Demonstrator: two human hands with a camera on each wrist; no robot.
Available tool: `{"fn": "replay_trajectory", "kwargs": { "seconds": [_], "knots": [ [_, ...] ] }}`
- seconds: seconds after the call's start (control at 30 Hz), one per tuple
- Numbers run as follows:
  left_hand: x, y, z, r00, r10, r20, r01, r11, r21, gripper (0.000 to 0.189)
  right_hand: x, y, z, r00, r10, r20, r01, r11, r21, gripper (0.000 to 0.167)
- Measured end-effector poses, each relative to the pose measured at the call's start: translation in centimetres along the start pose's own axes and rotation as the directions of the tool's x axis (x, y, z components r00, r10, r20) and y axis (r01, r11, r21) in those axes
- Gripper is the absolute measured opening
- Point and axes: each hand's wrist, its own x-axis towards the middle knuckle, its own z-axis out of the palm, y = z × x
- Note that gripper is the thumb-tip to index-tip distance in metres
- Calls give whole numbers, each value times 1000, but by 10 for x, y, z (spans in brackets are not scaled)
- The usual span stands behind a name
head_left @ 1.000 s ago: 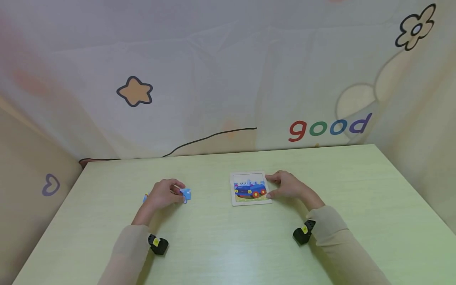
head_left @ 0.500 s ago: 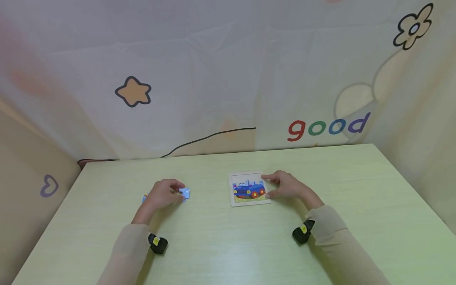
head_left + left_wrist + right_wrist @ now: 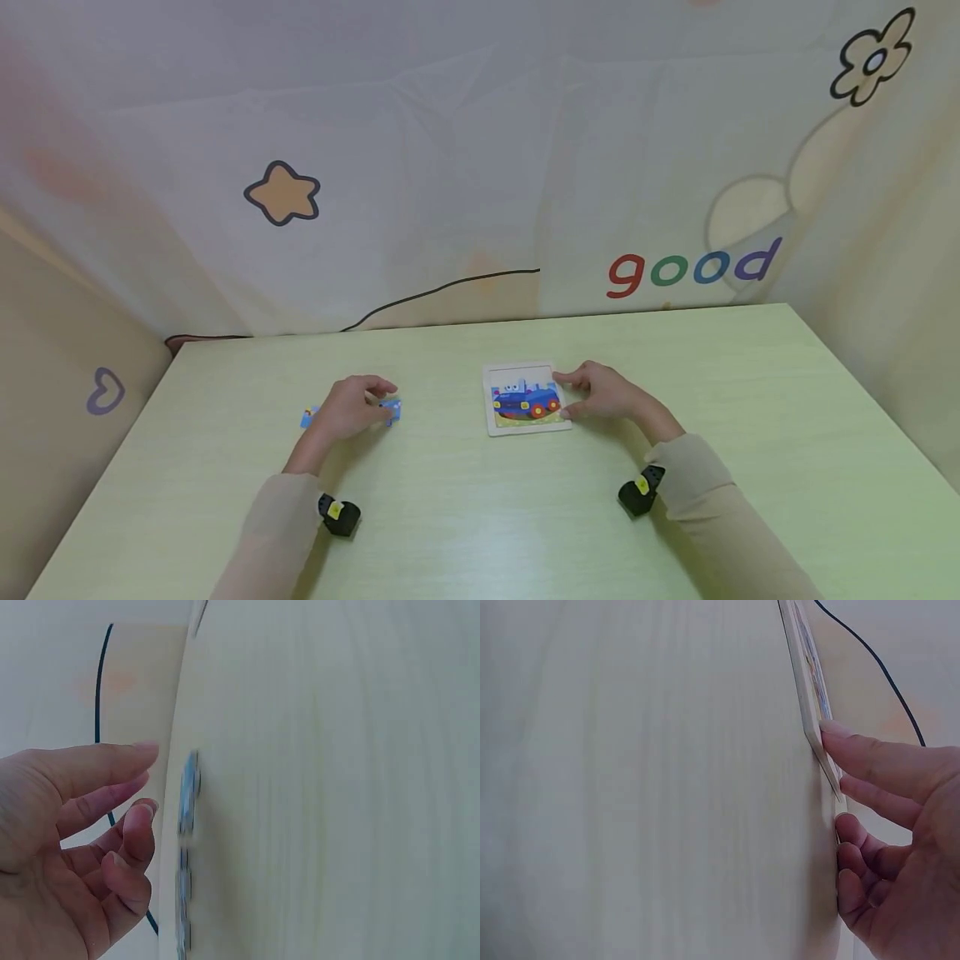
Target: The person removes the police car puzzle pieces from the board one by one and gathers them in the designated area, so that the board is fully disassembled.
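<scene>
In the head view a small square picture puzzle point(image 3: 489, 412) with a pale frame lies on the table; it shows a blue tractor point(image 3: 525, 402) with red wheels. My right hand point(image 3: 606, 395) holds its right edge between thumb and forefinger, and in the right wrist view fingertips touch the frame's corner. My left hand point(image 3: 352, 408) hovers with parted fingers just over loose blue puzzle pieces. One piece point(image 3: 394, 409) shows beyond its thumb, another point(image 3: 308, 416) left of the wrist. The left wrist view shows a gap between the fingers and the nearest piece point(image 3: 188, 796).
The pale wooden table point(image 3: 480, 508) ends at a printed curtain point(image 3: 450, 208) behind and at both sides. Each sleeve carries a black wrist camera, the left camera point(image 3: 341, 517) and the right camera point(image 3: 640, 493), close above the tabletop.
My left hand has let go of the blue puzzle piece and opened its fingers, shifting slightly right; more of the piece left of the wrist shows. The right hand stays at the puzzle frame.
</scene>
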Motion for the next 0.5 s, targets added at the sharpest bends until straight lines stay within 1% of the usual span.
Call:
{"fn": "replay_trajectory", "kwargs": {
  "seconds": [0.13,0.3,0.4,0.5],
  "knots": [
    [5,14,11,998,67,-5,-67,997,-31,29,-1,-1,0,1000,0,-2,0,1000,-12,60],
    [14,43,33,992,122,9,-121,990,-72,29,-3,-2,0,1000,-5,-10,4,1000,-21,59],
    [22,57,48,991,125,37,-121,987,-108,30,-4,-3,0,1000,-7,-12,7,1000,-20,59],
    [31,67,61,990,118,82,-106,986,-131,33,-4,-3,1,1000,-17,-10,17,1000,-18,60]
  ]
}}
